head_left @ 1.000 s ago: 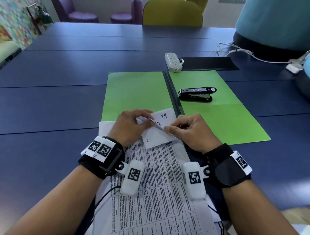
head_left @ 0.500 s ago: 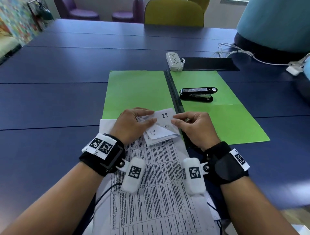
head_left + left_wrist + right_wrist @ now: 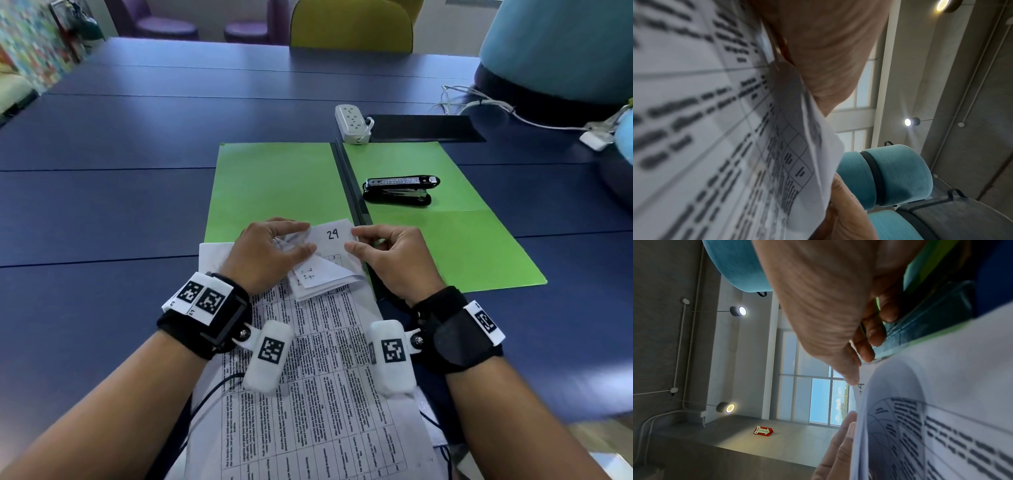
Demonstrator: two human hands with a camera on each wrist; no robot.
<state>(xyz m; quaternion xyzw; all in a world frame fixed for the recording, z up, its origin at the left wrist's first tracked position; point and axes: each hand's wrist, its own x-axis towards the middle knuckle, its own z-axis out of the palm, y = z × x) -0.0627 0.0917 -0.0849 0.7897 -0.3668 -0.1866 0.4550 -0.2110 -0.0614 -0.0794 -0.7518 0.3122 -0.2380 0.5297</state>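
A stack of printed white sheets (image 3: 308, 377) lies on the blue table in front of me, its far end over a green folder (image 3: 274, 185). The top end is bent back and up, showing a blank side marked "29" (image 3: 332, 236). My left hand (image 3: 305, 240) pinches the bent-back paper at its left side, thumb on top. My right hand (image 3: 352, 239) pinches the right edge of the same flap between thumb and forefinger. In the right wrist view the flap (image 3: 865, 386) curls up beside my thumb. The left wrist view shows blurred print (image 3: 715, 113) under my palm.
A black stapler (image 3: 399, 190) lies on the right half of the green folder. Behind it sit a white power strip (image 3: 352, 123) and a black mat (image 3: 424, 128). White cables (image 3: 513, 114) run at the far right beside a teal seat. Chairs stand beyond the table's far edge.
The bent-back flap has come up and away from me, showing "29" fully. My right hand left the fold and moved to the flap's right edge. My left hand shifted slightly forward.
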